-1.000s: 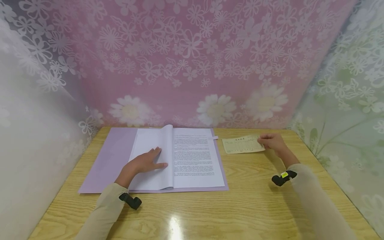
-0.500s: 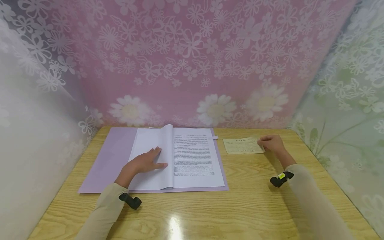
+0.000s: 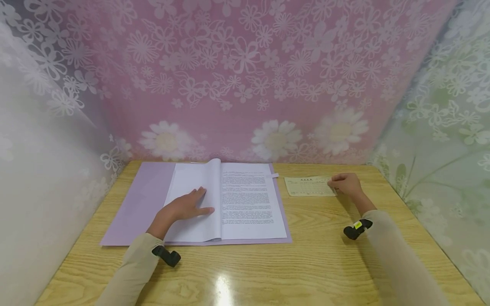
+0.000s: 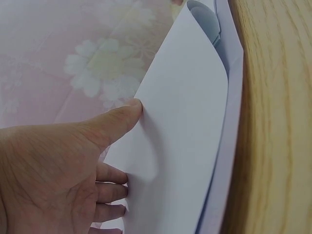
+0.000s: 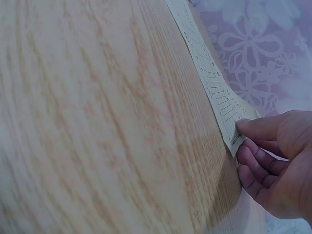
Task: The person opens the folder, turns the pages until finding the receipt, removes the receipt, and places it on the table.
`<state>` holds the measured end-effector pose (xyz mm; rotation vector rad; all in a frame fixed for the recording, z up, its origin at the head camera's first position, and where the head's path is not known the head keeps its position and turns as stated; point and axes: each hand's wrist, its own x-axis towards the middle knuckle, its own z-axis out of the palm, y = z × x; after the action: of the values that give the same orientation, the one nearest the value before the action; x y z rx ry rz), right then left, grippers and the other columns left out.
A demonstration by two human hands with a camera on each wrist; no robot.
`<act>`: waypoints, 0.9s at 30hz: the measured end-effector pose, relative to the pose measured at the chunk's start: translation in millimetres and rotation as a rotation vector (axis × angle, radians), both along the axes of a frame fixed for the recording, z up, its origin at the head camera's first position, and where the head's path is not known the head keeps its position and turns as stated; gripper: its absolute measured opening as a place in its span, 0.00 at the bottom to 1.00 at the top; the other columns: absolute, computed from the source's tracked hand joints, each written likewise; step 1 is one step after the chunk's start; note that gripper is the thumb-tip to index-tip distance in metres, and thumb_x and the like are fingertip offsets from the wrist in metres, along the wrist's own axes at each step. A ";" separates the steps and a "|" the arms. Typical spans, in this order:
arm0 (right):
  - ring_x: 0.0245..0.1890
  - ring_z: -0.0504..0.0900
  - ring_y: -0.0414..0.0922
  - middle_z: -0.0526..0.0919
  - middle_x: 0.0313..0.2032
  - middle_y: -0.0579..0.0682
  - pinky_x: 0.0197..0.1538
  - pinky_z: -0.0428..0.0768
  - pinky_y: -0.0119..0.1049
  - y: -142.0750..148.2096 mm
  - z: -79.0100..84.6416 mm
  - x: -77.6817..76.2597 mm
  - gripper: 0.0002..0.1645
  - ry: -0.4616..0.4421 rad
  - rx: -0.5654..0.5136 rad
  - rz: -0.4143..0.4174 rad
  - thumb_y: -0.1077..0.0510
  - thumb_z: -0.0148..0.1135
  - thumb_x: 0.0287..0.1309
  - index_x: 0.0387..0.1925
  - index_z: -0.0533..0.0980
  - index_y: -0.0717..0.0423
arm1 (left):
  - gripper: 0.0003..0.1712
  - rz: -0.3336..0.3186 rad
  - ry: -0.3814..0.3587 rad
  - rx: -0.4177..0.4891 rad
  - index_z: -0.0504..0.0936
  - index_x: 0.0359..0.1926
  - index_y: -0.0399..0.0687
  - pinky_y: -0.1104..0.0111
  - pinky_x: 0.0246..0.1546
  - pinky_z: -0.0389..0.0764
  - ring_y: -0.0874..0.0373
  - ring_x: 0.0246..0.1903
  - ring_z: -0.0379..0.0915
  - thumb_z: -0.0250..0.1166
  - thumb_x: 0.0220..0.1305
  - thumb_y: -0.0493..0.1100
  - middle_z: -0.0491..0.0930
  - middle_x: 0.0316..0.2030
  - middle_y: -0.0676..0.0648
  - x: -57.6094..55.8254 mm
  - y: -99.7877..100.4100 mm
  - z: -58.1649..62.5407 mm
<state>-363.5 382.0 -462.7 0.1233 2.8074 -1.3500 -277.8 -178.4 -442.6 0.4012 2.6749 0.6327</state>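
Note:
My left hand [image 3: 185,205] rests with spread, fairly straight fingers on the turned white page [image 3: 187,176] of an open folder, pressing it flat on the left side. That page bulges up along the middle; beside it lies a printed page [image 3: 246,204]. The purple folder cover [image 3: 132,204] shows around the papers. To the right, my right hand [image 3: 346,183] pinches the right end of a small yellowish printed slip [image 3: 310,187] between thumb and fingers. In the right wrist view the thumb lies on the slip [image 5: 219,97], the other fingers curled below it.
A small white tab [image 3: 272,175] sticks out from the folder's right edge. The wooden table [image 3: 260,276] runs up to a pink flowered cloth [image 3: 245,85] at the back. Pale patterned cloths hang at both sides. Black wrist cameras [image 3: 166,256] sit on both sleeves.
The yellowish slip has settled flatter and straighter on the table, its left end shifting very slightly right. The right wrist has moved slightly left. My left hand and the folder stay still.

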 end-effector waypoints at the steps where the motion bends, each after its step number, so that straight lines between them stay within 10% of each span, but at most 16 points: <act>1: 0.30 0.81 0.33 0.87 0.39 0.52 0.35 0.84 0.31 -0.3 0.0 0.2 0.27 0.004 0.006 0.005 0.56 0.67 0.67 0.58 0.76 0.75 | 0.58 0.001 0.000 -0.001 0.47 0.81 0.38 0.42 0.76 0.55 0.36 0.80 0.42 0.59 0.69 0.70 0.45 0.80 0.34 0.1 0.0 0.1; 27: 0.32 0.81 0.43 0.85 0.42 0.63 0.34 0.81 0.34 -7.5 4.3 8.7 0.23 0.037 0.109 0.004 0.58 0.68 0.65 0.52 0.78 0.74 | 0.58 -0.001 0.003 -0.009 0.47 0.81 0.38 0.43 0.76 0.54 0.37 0.80 0.42 0.59 0.68 0.70 0.45 0.80 0.35 0.5 2.1 -0.2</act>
<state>-354.8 374.5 -458.4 0.0954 2.9107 -1.2104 -277.3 -176.3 -442.8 0.4020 2.6791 0.6205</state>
